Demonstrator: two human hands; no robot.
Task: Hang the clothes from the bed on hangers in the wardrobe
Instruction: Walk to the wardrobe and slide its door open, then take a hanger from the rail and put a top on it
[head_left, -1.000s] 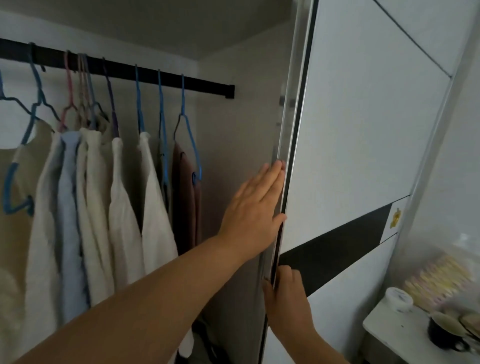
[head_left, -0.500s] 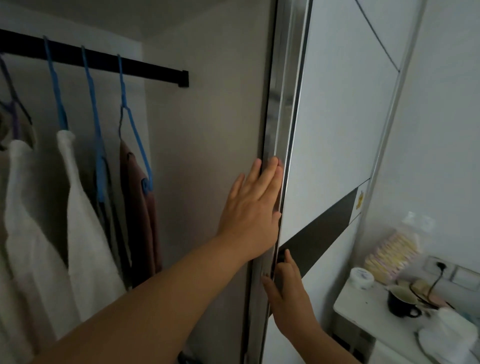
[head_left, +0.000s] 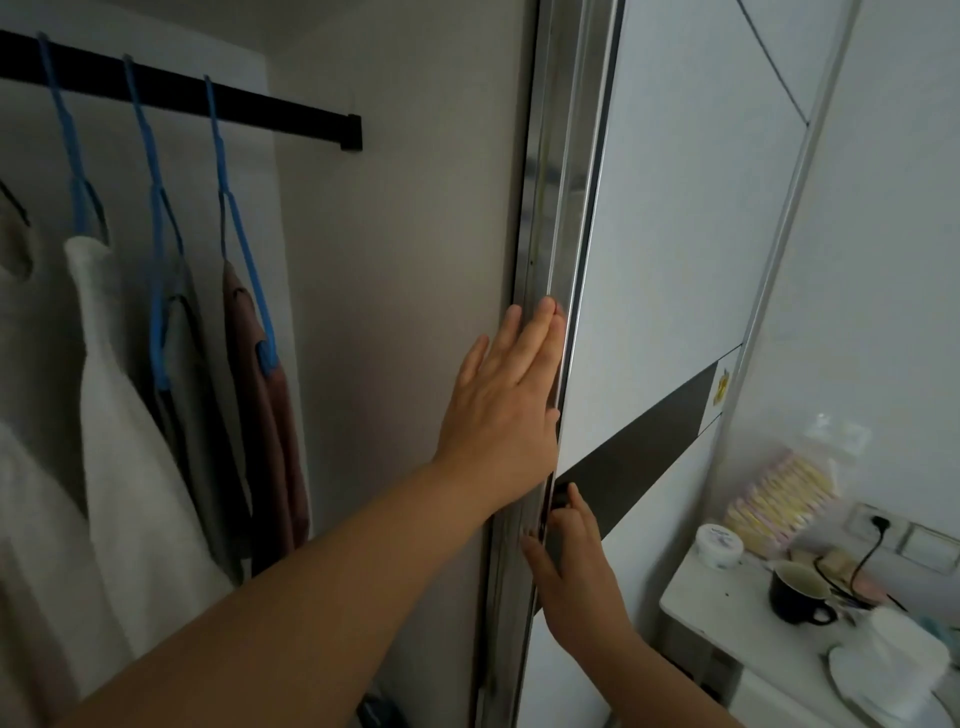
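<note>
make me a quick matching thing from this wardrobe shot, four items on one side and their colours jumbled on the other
Items:
1. rail
2. hangers
3. mug
4. garment nearest the door

Colours:
A. blue
B. brown
C. black
D. dark with a pale inside

Pairs: 1-C, 2-A, 3-D, 4-B

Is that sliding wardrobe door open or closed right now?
Open on this side: the sliding door sits to the right, leaving the rail and hanging clothes exposed. Both hands, left hand and right hand, are on its metal edge.
</note>
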